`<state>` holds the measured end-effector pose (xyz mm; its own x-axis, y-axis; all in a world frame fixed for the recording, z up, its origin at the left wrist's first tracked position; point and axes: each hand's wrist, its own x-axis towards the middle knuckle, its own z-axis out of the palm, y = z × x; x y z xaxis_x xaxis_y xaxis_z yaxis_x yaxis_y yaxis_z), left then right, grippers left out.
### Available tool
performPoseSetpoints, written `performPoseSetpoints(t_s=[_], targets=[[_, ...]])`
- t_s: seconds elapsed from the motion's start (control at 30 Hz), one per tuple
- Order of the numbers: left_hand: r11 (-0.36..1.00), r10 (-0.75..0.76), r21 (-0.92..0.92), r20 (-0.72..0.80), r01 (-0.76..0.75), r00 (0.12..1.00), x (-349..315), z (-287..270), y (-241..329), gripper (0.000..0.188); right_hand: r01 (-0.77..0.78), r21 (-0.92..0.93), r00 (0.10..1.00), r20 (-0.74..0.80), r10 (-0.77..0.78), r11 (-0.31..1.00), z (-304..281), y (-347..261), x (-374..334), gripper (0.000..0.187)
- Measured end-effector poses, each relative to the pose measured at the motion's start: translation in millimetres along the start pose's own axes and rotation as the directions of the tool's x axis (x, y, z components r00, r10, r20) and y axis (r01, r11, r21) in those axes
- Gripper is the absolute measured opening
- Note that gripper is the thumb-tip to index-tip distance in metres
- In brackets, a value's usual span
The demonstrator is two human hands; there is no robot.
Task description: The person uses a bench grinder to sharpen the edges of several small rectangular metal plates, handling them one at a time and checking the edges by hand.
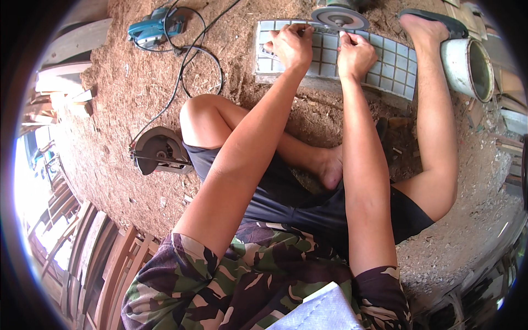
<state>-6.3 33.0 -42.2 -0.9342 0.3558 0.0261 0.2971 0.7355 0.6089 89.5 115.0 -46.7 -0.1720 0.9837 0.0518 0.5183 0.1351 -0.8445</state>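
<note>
Head view: a tiled board [393, 63] lies on the sawdust-strewn ground [137, 99] in front of the seated person, between the bent left knee and the outstretched right leg [437, 110]. A grinding disc [352, 21] stands at its far edge, hiding some tiles, with the tool body behind it cut off by the picture's edge. The left hand [293, 48] is over the board left of the disc, fingers curled; whether it grips anything, I cannot tell. The right hand [357, 58] is just below the disc, thumb and forefinger drawn close; anything between them is too small to tell.

Well apart to the left, a blue tool [157, 28] lies beside a looped black cord [221, 74]. Nearer, a dark saw [159, 151] sits next to the left knee. Beyond the right leg, a white bucket [459, 66] rests on its side, mouth turned right, near a dark sandal [456, 26] at the right foot. Planks [88, 242] crowd the left side. Any markings on the blue tool are too small to read.
</note>
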Motion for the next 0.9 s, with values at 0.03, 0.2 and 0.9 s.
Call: performPoseSetpoints(t_s=[0.03, 0.2, 0.9], targets=[[1.0, -0.004, 0.001, 0.007, 0.004, 1.0, 0, 0, 0, 0.017, -0.009, 0.011, 1.0, 0.007, 0.009, 1.0, -1, -1, -1, 0.02], [1.0, -0.019, 0.025, 0.045, 0.018, 0.999, 1, 2, -3, 0.027, -0.072, 0.054, 0.996, 0.052, 0.069, 0.996, -7, -10, -3, 0.02], [1.0, -0.007, 0.016, 0.051, 0.006, 0.999, -6, 9, 10, 0.026, -0.018, 0.009, 1.0, -0.011, 0.018, 1.0, -12, 9, 9, 0.018]])
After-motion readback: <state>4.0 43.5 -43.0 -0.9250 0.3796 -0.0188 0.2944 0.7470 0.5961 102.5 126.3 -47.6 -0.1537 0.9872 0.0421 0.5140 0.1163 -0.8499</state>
